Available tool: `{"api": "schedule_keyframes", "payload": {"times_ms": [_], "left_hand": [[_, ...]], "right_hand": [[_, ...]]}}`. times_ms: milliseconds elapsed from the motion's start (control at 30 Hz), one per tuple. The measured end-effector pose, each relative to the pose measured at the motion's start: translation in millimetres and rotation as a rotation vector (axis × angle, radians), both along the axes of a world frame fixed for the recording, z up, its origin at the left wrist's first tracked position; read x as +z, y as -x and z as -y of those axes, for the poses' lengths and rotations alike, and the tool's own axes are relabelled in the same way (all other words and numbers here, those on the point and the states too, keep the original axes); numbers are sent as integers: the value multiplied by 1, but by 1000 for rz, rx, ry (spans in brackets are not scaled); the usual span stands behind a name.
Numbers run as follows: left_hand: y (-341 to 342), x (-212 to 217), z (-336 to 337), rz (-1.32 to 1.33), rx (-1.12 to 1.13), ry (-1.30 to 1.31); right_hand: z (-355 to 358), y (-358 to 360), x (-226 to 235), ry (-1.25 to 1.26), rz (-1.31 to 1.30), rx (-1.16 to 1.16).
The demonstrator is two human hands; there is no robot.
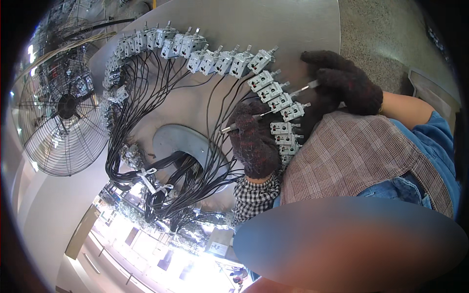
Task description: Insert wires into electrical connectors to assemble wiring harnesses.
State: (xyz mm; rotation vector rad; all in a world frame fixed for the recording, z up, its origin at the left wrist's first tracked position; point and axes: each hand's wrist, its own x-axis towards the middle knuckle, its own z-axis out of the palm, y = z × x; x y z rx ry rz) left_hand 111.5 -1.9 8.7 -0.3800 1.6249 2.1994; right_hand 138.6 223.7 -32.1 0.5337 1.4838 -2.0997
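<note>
checked apron (351,156) lies closest in the head view, draped at the table (293,24) rim; just beyond it, along the arc of grey switch units (273,93), the gloved left hand (254,144) is clenched round a thin tool (229,128); the gloved right hand (347,80), apart from it, grips another tool (305,88) tipped at a unit; judging by this, hold each tip square to its unit, clear of the black wires (161,97).
</note>
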Motion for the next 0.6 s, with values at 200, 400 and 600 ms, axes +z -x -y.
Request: {"api": "schedule_keyframes", "payload": {"times_ms": [200, 400, 600], "left_hand": [[-21, -3, 26, -514, -259, 706], [-30, -3, 43, -562, -343, 442], [-32, 7, 60, -517, -464, 379]], "right_hand": [[13, 2, 11, 495, 106, -27], [30, 9, 3, 589, 76, 95], [31, 11, 7, 374, -62, 126]]}}
